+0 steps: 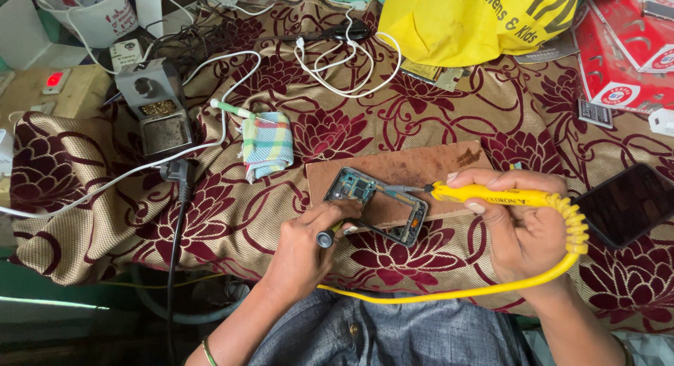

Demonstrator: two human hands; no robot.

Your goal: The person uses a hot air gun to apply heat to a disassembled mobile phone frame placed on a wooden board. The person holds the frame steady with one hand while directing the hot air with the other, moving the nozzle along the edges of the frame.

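Note:
An opened phone frame [374, 206] with a bare circuit board lies on a brown wooden board [414, 166] on the flowered cloth. My right hand [523, 222] grips a yellow soldering iron [491, 194], its metal tip pointing left over the phone's top edge. A yellow cable [449, 294] runs from the iron down across my lap. My left hand [303, 250] rests at the phone's lower left corner and holds a small dark-handled tool [327, 237] against the frame.
A grey soldering iron stand [158, 113] sits at the left, with a folded checked cloth [267, 145] and brush beside it. White cables [337, 64] loop at the back. A yellow bag [470, 18], red boxes [621, 50] and a dark phone [628, 203] lie to the right.

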